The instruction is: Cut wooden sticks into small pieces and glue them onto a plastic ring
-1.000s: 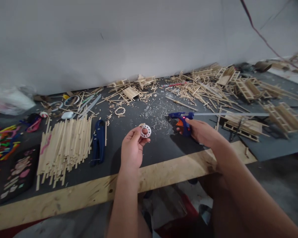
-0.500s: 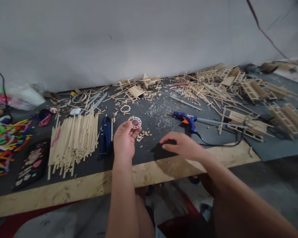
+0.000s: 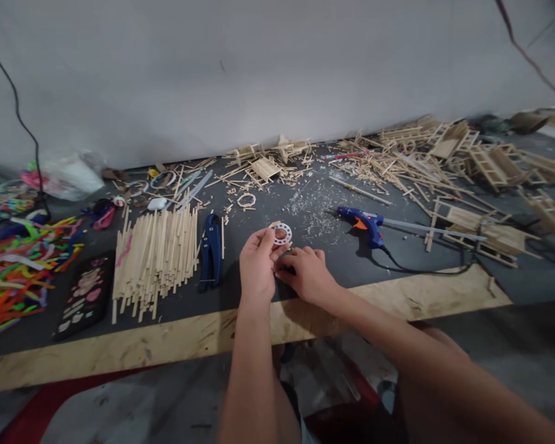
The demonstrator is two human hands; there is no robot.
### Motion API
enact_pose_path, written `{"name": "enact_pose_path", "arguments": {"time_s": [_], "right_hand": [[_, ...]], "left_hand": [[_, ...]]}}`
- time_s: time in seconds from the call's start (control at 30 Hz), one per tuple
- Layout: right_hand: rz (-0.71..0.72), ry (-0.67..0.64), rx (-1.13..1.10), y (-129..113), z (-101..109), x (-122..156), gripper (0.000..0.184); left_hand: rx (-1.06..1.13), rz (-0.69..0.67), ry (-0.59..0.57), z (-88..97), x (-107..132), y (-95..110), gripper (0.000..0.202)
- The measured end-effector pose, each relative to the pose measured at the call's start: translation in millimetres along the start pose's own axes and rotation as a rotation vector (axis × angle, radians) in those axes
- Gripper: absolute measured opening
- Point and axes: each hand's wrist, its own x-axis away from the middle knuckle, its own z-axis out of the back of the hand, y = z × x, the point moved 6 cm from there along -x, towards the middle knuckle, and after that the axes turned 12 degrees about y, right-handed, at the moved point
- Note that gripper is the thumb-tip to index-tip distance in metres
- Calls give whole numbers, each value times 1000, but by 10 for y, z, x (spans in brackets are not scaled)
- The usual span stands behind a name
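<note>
My left hand (image 3: 258, 262) pinches a white ring with small round holes (image 3: 283, 234) between thumb and fingers, held above the dark tabletop. Just to its right, my right hand (image 3: 308, 271) reaches down to the table with fingers curled and thumb drawn in. Its fingertips are where short cut wood bits (image 3: 292, 248) lie, and the two hands hide most of these. Whatever is between the right fingertips is too small to make out. A blue glue gun (image 3: 363, 223) with a clear glue stick in its back lies to the right of the hands.
Left of the hands lie a blue cutter (image 3: 210, 253), a bundle of thin wooden sticks (image 3: 160, 259), a phone (image 3: 86, 293) and colourful pipe cleaners (image 3: 23, 271). Behind is a small wooden ring (image 3: 246, 200). Loose sticks and small wooden models (image 3: 485, 228) fill the right side.
My right hand has moved left and down to the wood bits beside my left hand. The left hand still holds the ring. The whole view has shifted a little.
</note>
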Motion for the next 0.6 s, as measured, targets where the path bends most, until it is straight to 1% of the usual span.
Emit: {"name": "enact_pose_path", "arguments": {"time_s": [0.1,0.2,0.27,0.37,0.5,0.6], "right_hand": [[-10,17,-75,14,53,2,13],[-49,73,-319,109,215,29,12],[-134,120,-521,237,352,66,12],[-312,167,-745,459,509,136,15],[-509,171,-1074,644,598,207,19],[-571,153,-1216,695,644,241,22]], "left_hand": [[-5,13,-9,-9,13,-17,22],[12,26,-24,-22,40,-31,20],[15,38,-44,-42,72,-39,20],[16,72,-85,-90,136,-59,19],[13,127,-122,-158,214,-100,19],[-2,147,-166,-229,265,-128,18]]}}
